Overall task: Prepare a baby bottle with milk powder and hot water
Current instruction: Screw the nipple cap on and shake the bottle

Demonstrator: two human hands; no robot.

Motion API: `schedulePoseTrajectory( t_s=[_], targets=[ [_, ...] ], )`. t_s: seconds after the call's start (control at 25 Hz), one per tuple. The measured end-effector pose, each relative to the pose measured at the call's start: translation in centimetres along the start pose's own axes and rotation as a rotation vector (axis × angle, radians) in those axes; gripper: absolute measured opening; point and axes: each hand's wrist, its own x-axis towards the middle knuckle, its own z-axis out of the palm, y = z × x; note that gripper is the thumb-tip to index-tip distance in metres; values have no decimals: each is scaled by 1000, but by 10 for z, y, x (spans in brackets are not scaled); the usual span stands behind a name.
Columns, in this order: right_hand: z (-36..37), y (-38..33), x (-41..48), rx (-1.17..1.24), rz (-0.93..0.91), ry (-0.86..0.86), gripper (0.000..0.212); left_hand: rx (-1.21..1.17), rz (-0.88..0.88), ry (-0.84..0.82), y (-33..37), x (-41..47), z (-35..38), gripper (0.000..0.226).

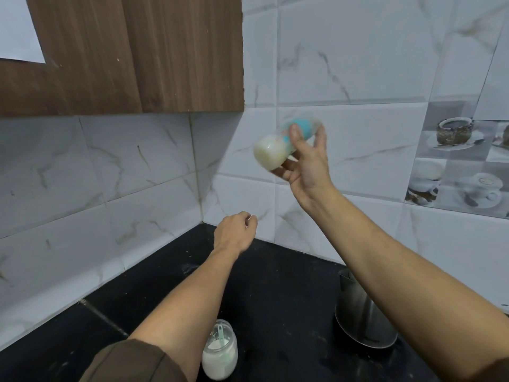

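Note:
My right hand is raised in front of the tiled wall and grips a baby bottle, which lies tilted on its side and is blurred by motion. The bottle holds whitish milk and has a blue cap end pointing up and right. My left hand hovers lower, over the back of the black counter, its fingers curled loosely with nothing seen in them. Beside my left forearm at the bottom stands a clear jar of milk powder, open, with a small green scoop inside.
A steel kettle stands on the counter at the right, partly behind my right forearm. A wooden wall cabinet hangs at the upper left. White marble tiles cover both walls that meet at the corner.

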Motion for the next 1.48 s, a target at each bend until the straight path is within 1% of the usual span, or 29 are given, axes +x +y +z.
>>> schedulePoseTrajectory(
  t_s=[0.08, 0.12, 0.16, 0.2, 0.28, 0.32, 0.36, 0.4, 0.48, 0.52, 0.56, 0.64, 0.68, 0.72, 0.76, 0.8, 0.88, 0.92, 0.96, 1.04, 1.08, 1.12, 1.16, 1.24, 1.28, 1.32, 1.36, 1.44, 1.48],
  targets=[
    [0, 10, -13, -277, 30, -260, 81, -9, -7, 8, 1, 0, 2, 43],
    [0, 13, -19, -356, 26, -372, 81, -10, -11, 11, 3, 0, 2, 43],
    [0, 14, -19, -353, 9, -382, 81, -13, -8, 14, 4, 0, 0, 43],
    [2, 11, -16, -271, -11, -279, 81, -15, 0, 12, 3, 1, 0, 43],
    [6, 4, -2, 3, -20, 47, 80, -12, 9, 14, -1, 3, -2, 43],
    [7, 1, 3, 99, -16, 114, 80, -11, 4, 16, -2, 2, -3, 43],
    [7, 0, 5, 107, -1, 97, 80, -12, -1, 15, -3, 2, -3, 43],
    [6, 1, 2, 16, 26, 18, 81, -13, -7, 12, -5, 3, -3, 43],
    [6, 10, -15, -268, 52, -246, 80, -15, -14, 7, -6, 2, 1, 43],
    [5, 15, -21, -333, 49, -327, 79, -14, -11, 7, -4, 2, 1, 43],
    [4, 18, -20, -310, 35, -306, 78, -12, -7, 9, -4, 2, 0, 43],
    [3, 16, -8, -83, 28, -20, 76, -9, 3, 13, -7, 3, 0, 44],
    [1, 14, -1, 51, 28, 86, 76, -4, 3, 14, -8, 2, -2, 44],
    [-1, 12, 4, 114, 31, 114, 76, 2, 0, 13, -8, 2, -3, 45],
    [-3, 10, 4, 86, 47, 69, 75, 5, -7, 9, -9, 2, -4, 44],
    [-5, 10, 0, -30, 68, -22, 74, 5, -14, 4, -10, 3, -3, 43],
    [-5, 16, -17, -306, 83, -277, 73, 15, -20, 0, -8, 1, -2, 41],
    [-7, 20, -19, -347, 67, -310, 74, 20, -12, -2, -6, 0, -1, 40],
    [-9, 21, -15, -304, 46, -230, 75, 20, -2, -8, -6, 0, 0, 41],
    [-12, 16, -2, -28, 45, 81, 74, 17, 2, -17, -7, -1, 2, 44],
    [-13, 15, 4, 74, 48, 144, 73, 18, -6, -17, -7, -1, 0, 44],
    [-14, 15, 6, 86, 66, 128, 73, 22, -12, -15, -6, -1, -1, 44],
    [-16, 14, 4, 1, 89, 45, 74, 25, -17, -16, -6, 1, -2, 43],
    [-14, 18, -12, -295, 129, -242, 78, 20, -34, -21, -5, 3, -2, 40],
    [-15, 21, -18, -376, 131, -341, 80, 20, -40, -22, -3, 2, -2, 39],
    [-16, 23, -16, -368, 113, -324, 80, 17, -33, -19, -1, 2, -3, 39],
    [-16, 23, -12, -271, 96, -189, 78, 12, -20, -14, -2, 2, -3, 40],
    [-16, 18, 3, 46, 89, 140, 69, 6, -6, -1, -6, 2, -1, 42],
    [-15, 18, 8, 142, 88, 193, 66, 8, -9, 1, -6, 1, -1, 43]
  ],
)
